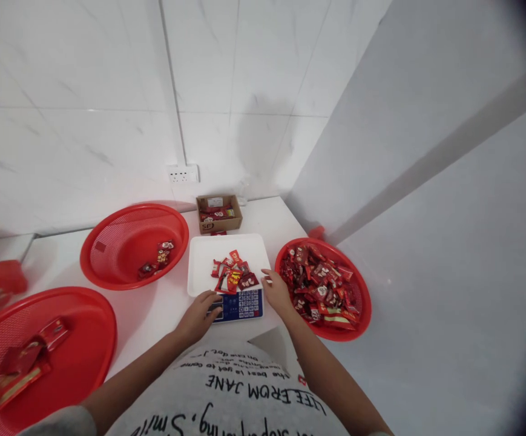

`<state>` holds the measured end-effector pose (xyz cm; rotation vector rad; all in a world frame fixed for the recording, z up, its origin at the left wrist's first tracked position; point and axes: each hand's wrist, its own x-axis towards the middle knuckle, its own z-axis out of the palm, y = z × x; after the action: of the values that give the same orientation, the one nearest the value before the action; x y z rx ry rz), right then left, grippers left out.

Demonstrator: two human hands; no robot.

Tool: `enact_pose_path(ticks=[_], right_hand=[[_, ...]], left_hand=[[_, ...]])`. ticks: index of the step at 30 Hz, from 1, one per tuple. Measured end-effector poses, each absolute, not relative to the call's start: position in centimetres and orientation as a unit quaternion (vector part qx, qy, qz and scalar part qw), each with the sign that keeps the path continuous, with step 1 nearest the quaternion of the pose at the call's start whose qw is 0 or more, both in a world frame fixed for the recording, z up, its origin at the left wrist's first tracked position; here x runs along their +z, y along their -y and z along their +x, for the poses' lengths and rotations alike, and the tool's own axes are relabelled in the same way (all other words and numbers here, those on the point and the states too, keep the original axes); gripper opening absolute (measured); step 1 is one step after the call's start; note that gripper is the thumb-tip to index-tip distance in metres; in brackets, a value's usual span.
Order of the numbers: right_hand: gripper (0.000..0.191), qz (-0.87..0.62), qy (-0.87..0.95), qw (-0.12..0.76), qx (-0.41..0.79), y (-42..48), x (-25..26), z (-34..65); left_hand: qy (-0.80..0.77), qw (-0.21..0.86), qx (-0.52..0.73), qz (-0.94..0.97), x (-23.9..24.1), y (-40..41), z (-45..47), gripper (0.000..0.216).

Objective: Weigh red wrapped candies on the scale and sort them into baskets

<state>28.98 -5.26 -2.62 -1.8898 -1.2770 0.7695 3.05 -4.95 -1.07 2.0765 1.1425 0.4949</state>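
Observation:
A white scale tray (203,257) sits on a scale with a blue keypad (244,304); several red snack packets (233,274) lie on the tray. My left hand (201,316) rests at the keypad's left edge, fingers curled loosely with a fingertip on the keys and nothing in it. My right hand (275,290) lies flat at the tray's right front corner, fingers stretched out and empty, between the scale and a red basket (362,303) full of packets.
A red basket (121,242) with a few packets stands at the back left. A larger red basket (90,339) with packets sits at the near left. A small cardboard box (220,225) of packets stands behind the scale. White walls close in behind and on the right.

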Motion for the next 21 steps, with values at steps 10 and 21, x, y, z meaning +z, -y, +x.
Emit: enact_pose_path(ticks=[10,21], right_hand=[[0.043,-0.835,0.505,0.178,0.128,13.5,-5.4,33.5],[0.043,-0.858,0.49,0.098,0.12,13.7,-4.9,32.3]], left_hand=[[-0.442,0.248,0.138,0.851,-3.0,-1.2,7.1,0.064],[-0.399,0.165,0.003,0.902,-3.6,-4.0,13.0,0.078]])
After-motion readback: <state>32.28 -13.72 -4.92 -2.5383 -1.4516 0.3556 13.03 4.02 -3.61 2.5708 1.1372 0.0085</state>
